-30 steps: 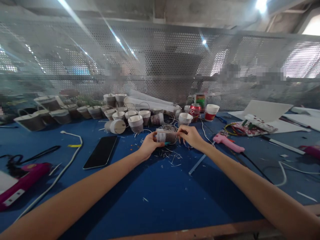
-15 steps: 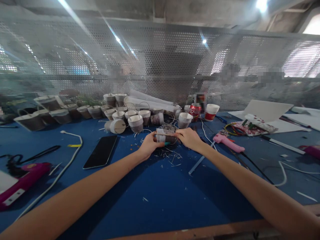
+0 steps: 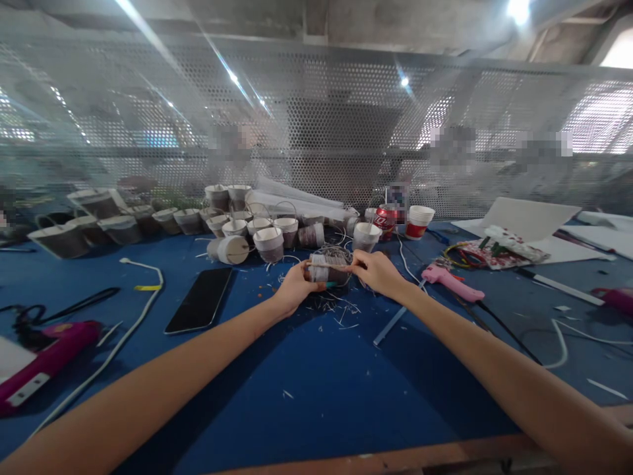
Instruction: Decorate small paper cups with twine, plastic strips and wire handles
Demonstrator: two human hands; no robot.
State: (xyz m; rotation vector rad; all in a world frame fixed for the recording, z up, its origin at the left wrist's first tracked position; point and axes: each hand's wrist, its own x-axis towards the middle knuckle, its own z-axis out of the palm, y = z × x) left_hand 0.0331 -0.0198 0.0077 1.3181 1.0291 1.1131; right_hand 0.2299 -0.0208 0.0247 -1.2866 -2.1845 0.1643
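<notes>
Between my hands a small paper cup [image 3: 321, 272], white at one end and brown at the other, lies on its side just above the blue table [image 3: 316, 396]. My left hand [image 3: 295, 287] is closed around its white end, thumb below and fingers above. At the brown end my right hand [image 3: 373, 272] pinches a thin pale strip [image 3: 336, 266] that runs along the cup's upper side. Behind the cup sits a tangle of thin wire or string [image 3: 337, 253]. Loose clippings [image 3: 341, 310] are scattered below it.
Several white-and-brown cups [image 3: 270, 245] with wire handles stand along the back. A black phone [image 3: 200, 300] lies left. To the right are a pink glue gun [image 3: 452, 282] with its glue stick [image 3: 390, 324], a red can [image 3: 386, 220] and stacked paper cups [image 3: 419, 222].
My right hand has shifted slightly to the right, along the strip and away from my left hand. The left hand and the cup look nearly still.
</notes>
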